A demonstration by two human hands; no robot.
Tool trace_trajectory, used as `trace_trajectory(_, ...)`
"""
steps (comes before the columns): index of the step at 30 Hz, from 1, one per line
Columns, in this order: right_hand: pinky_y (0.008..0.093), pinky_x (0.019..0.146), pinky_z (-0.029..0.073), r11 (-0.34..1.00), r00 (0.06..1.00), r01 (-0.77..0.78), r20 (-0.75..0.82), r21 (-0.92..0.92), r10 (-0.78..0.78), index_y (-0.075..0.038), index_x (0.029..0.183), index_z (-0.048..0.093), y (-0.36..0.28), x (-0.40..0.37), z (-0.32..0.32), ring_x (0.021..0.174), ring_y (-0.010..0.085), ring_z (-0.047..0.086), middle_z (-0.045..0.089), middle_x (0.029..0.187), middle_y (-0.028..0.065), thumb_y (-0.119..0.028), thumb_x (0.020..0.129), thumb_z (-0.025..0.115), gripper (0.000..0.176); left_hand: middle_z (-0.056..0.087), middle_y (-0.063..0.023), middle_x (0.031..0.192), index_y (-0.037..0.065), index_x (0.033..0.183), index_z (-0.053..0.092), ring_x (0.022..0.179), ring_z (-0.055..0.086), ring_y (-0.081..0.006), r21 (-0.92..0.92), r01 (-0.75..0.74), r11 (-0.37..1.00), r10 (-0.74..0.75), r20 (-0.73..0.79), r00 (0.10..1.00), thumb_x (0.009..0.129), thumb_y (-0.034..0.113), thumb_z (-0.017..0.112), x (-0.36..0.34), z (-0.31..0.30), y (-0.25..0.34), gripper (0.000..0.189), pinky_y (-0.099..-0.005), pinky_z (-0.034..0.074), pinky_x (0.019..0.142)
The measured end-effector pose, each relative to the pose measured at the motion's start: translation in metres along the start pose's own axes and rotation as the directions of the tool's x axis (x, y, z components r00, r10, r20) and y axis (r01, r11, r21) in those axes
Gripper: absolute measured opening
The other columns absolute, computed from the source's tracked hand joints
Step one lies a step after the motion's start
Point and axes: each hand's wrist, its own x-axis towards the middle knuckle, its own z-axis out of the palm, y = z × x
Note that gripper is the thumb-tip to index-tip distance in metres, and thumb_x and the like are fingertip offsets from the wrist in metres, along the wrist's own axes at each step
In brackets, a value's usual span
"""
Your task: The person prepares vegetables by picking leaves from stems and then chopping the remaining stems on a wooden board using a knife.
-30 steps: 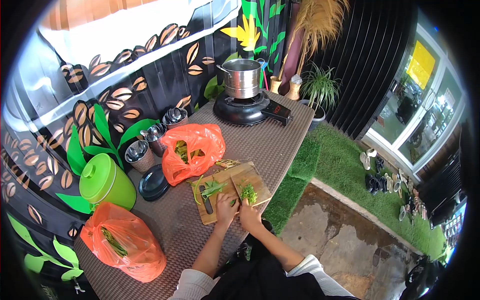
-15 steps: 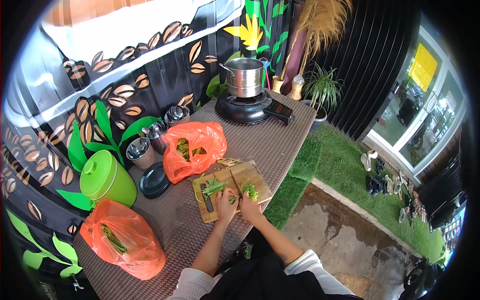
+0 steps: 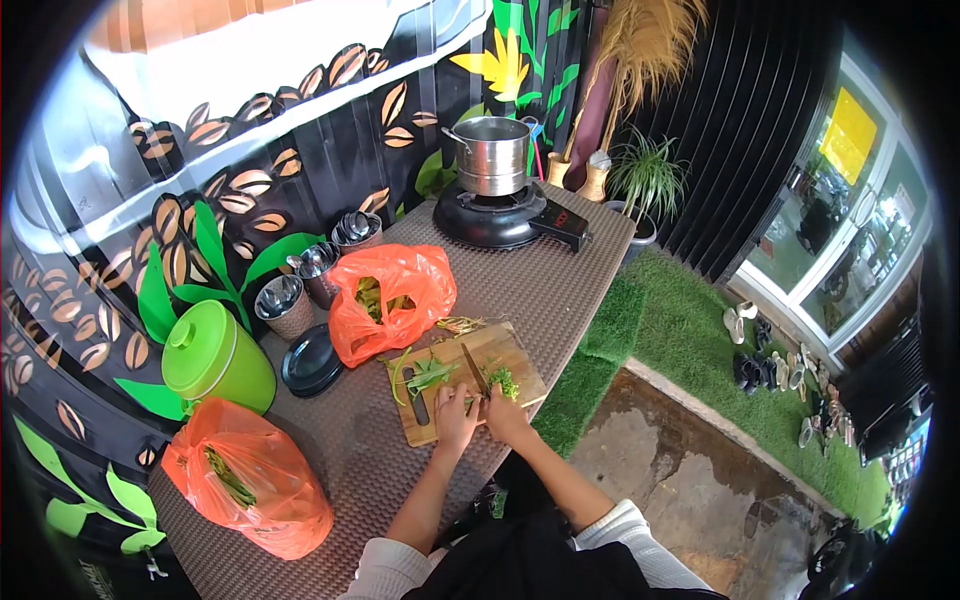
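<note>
A wooden cutting board (image 3: 439, 424) lies near the table's front edge. My right hand (image 3: 505, 415) is wrapped round the handle of a knife (image 3: 473, 366), whose blade points away from me over the board. Close beside it, my left hand (image 3: 456, 411) is closed at the knife, on greens too hidden to make out fully. Chopped greens (image 3: 503, 381) lie right of the blade. Uncut leafy stems (image 3: 430, 373) rest on the board's left part. Beyond the board sits an open orange plastic bag (image 3: 425, 275) with greens inside.
On the table (image 3: 370, 470) stand another orange bag (image 3: 270, 480), a green lidded container (image 3: 235, 365), dark plates (image 3: 312, 362), cups of cutlery (image 3: 285, 305) and a steel pot (image 3: 492, 158) on a black stove (image 3: 485, 222). Shoes (image 3: 760, 370) lie on grass matting at right.
My left hand has shifted slightly toward me and to the right, closer to my right hand. The view has moved very slightly.
</note>
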Motion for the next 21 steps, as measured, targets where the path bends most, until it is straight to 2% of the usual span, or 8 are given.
trace_trajectory(1,0.0485,0.068,0.053,1.000,1.000,0.003,0.001,0.000,-0.003,0.000,0.102,0.040,-0.004,-0.008,0.000,0.077,0.0420,0.065,0.063,0.089,0.0271,-0.023,0.092,0.045,0.025,0.060,-0.0060,0.077,0.009,0.086,0.054,0.091,0.051,-0.0285,0.002,0.001,1.000,-0.001,-0.002,1.000,0.079,0.018,0.065,-0.001,-0.004,0.002,0.016,-0.0404,0.039,0.082)
trace_trajectory(4,0.0489,0.069,0.053,0.999,0.990,-0.002,-0.140,-0.037,-0.003,0.000,0.103,0.040,-0.014,-0.024,0.003,0.079,0.0421,0.065,0.064,0.086,0.0260,-0.023,0.092,0.045,0.026,0.060,-0.0064,0.078,0.009,0.087,0.054,0.090,0.051,-0.0281,0.001,0.023,1.000,-0.023,0.035,0.999,0.080,0.018,0.064,0.000,-0.006,0.007,0.015,-0.0406,0.039,0.082)
trace_trajectory(6,0.0498,0.070,0.053,0.997,0.997,-0.080,-0.011,-0.014,0.080,0.000,0.104,0.040,-0.016,-0.016,0.003,0.080,0.0421,0.065,0.064,0.087,0.0262,-0.025,0.092,0.045,0.029,0.061,-0.0062,0.079,0.008,0.085,0.055,0.089,0.051,-0.0272,-0.036,0.030,0.999,-0.028,0.037,0.999,0.078,0.016,0.066,0.000,-0.006,0.004,0.015,-0.0400,0.041,0.081)
trace_trajectory(7,0.0504,0.070,0.052,0.998,0.998,-0.068,0.011,0.010,0.068,0.000,0.105,0.040,-0.014,-0.010,0.001,0.081,0.0419,0.065,0.064,0.087,0.0263,-0.026,0.091,0.046,0.030,0.061,-0.0062,0.079,0.008,0.085,0.055,0.089,0.051,-0.0272,-0.035,0.029,0.999,-0.028,0.040,0.999,0.078,0.016,0.066,0.001,-0.004,0.002,0.015,-0.0400,0.041,0.081)
trace_trajectory(9,0.0508,0.070,0.052,0.998,0.998,-0.059,0.027,0.029,0.059,0.001,0.106,0.039,-0.007,-0.001,-0.002,0.080,0.0432,0.064,0.064,0.084,0.0268,-0.025,0.092,0.045,0.030,0.061,-0.0054,0.079,0.007,0.083,0.057,0.087,0.051,-0.0263,-0.204,0.123,0.971,-0.123,0.015,0.992,0.075,0.013,0.068,0.003,-0.001,-0.001,0.015,-0.0389,0.042,0.079)
trace_trajectory(10,0.0512,0.069,0.052,0.998,0.998,-0.044,0.042,0.043,0.042,0.001,0.107,0.038,-0.004,0.001,-0.004,0.079,0.0444,0.063,0.063,0.081,0.0274,-0.024,0.093,0.044,0.030,0.061,-0.0054,0.079,0.007,0.083,0.057,0.087,0.051,-0.0263,-0.203,0.120,0.972,-0.119,0.017,0.993,0.075,0.013,0.068,0.004,0.000,-0.003,0.015,-0.0389,0.042,0.079)
trace_trajectory(17,0.0522,0.069,0.051,0.994,0.993,-0.106,-0.046,0.014,0.106,0.001,0.106,0.039,-0.020,-0.023,0.009,0.080,0.0439,0.063,0.063,0.083,0.0278,-0.025,0.093,0.043,0.029,0.063,-0.0050,0.077,0.006,0.081,0.058,0.086,0.054,-0.0245,-0.284,0.145,0.948,-0.146,0.018,0.989,0.072,0.006,0.070,0.006,0.003,-0.006,0.015,-0.0368,0.044,0.075)
trace_trajectory(21,0.0498,0.072,0.052,0.997,0.997,-0.075,0.034,0.036,0.074,-0.001,0.104,0.041,-0.014,-0.005,0.000,0.081,0.0420,0.065,0.065,0.086,0.0244,-0.021,0.091,0.046,0.024,0.063,-0.0053,0.077,0.005,0.081,0.058,0.085,0.055,-0.0242,-0.292,0.148,0.945,-0.147,0.028,0.989,0.071,0.004,0.070,0.007,0.006,-0.013,0.016,-0.0363,0.044,0.075)
